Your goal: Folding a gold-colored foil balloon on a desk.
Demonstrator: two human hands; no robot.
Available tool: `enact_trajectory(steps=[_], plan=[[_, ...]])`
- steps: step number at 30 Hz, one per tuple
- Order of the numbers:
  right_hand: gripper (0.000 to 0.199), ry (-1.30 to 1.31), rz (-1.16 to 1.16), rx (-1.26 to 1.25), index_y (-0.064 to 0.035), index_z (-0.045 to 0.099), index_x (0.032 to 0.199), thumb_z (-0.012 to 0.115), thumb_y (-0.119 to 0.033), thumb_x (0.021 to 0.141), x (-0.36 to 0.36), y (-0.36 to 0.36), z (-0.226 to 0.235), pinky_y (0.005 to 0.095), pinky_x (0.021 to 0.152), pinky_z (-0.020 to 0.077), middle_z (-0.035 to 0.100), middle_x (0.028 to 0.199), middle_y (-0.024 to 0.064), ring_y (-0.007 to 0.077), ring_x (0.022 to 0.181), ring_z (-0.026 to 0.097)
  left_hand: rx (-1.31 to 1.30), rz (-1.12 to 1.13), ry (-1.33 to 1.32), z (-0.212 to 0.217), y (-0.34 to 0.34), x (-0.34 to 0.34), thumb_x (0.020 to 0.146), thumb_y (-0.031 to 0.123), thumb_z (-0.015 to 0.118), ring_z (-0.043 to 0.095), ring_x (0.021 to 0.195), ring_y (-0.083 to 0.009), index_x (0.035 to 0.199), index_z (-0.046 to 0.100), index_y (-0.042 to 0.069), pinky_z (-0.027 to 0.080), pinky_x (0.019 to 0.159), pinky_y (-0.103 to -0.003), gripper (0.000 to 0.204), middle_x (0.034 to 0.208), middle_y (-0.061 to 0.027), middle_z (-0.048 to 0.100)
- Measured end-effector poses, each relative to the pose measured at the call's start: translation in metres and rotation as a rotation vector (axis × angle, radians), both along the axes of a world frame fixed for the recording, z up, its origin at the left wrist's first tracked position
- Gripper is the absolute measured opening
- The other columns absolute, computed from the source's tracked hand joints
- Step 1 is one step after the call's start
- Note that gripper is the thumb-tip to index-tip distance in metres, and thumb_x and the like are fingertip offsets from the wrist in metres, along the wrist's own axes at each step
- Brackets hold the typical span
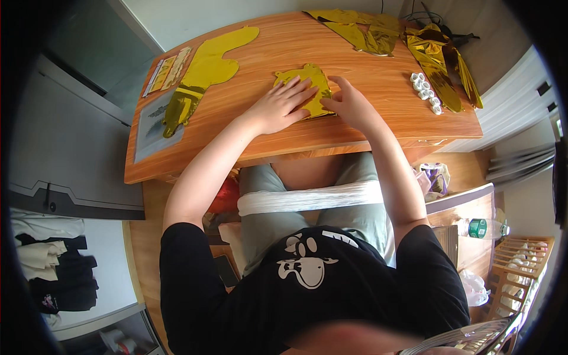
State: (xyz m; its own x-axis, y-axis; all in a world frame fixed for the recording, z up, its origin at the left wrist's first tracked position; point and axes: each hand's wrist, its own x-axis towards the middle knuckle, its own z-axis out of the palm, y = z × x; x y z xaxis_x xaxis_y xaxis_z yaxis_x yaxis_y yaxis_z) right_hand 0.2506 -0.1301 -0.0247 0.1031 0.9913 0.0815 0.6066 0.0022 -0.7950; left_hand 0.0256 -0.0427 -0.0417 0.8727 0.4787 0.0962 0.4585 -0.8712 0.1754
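A folded gold foil balloon lies flat on the wooden table, with a small tab on its upper edge. My left hand rests flat on it, fingers stretched out and slightly spread, covering its lower left part. At its right edge is my right hand, thumb and forefinger apart, with the thumb side touching or very near the foil; the other fingers are partly hidden. To the left, a larger unfolded gold foil balloon stretches over the table, its near end on a clear plastic sleeve.
More gold foil sheets lie along the far right edge, some crumpled. Small white rolls cluster at the right. Printed strips lie far left. A plastic bottle rests on a low surface beside me.
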Motion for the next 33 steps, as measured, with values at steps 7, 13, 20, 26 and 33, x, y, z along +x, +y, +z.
enact_trajectory(steps=[7,13,20,26,33], plan=[[0.056,-0.005,0.037,0.061,-0.0005,0.053,0.139,0.076,-0.015,0.089,0.006,-0.027,0.0,0.0313,0.076,0.0536,0.071,0.09,0.01,0.0184,0.082,0.067,0.078,0.028,0.039,-0.002,-0.001,0.003,0.106,0.052,0.041,0.01,0.158,-0.0308,0.163,0.025,0.027,0.012,0.127,-0.053,0.064,0.171,-0.0068,0.016],[0.046,-0.026,-0.033,0.048,0.0002,0.057,0.126,0.077,-0.012,0.087,0.002,-0.025,0.0,0.032,0.074,0.0532,0.071,0.084,0.0124,0.0209,0.078,0.068,0.103,0.033,0.073,-0.004,-0.002,0.003,0.106,0.057,0.038,0.01,0.158,-0.0318,0.163,0.025,0.028,0.01,0.127,-0.055,0.065,0.171,-0.0065,0.017],[0.037,-0.059,0.013,0.07,0.0005,0.055,0.115,0.077,-0.01,0.087,0.006,-0.018,-0.009,0.0316,0.069,0.0517,0.07,0.079,0.0113,0.0216,0.074,0.067,0.096,0.029,0.116,-0.002,0.0,0.003,0.104,0.059,0.04,0.014,0.157,-0.0335,0.162,0.027,0.03,0.011,0.126,-0.056,0.066,0.17,-0.0065,0.019],[0.038,-0.321,-0.072,0.148,-0.0073,0.059,0.105,0.083,-0.023,0.08,0.007,-0.025,-0.005,0.0384,0.076,0.0478,0.069,0.081,0.0042,0.0209,0.083,0.065,0.116,0.019,0.115,-0.006,0.003,0.002,0.103,0.061,0.04,0.016,0.157,-0.0339,0.162,0.027,0.03,0.013,0.125,-0.058,0.067,0.17,-0.0065,0.021],[0.044,-0.357,-0.099,0.008,-0.0112,0.064,0.105,0.086,-0.035,0.075,0.022,-0.027,0.0,0.0466,0.091,0.0439,0.071,0.097,0.0057,0.0284,0.106,0.062,0.128,0.005,0.081,-0.01,0.005,0.001,0.103,0.061,0.042,0.018,0.157,-0.0344,0.161,0.03,0.029,0.015,0.125,-0.06,0.068,0.169,-0.0064,0.024]])
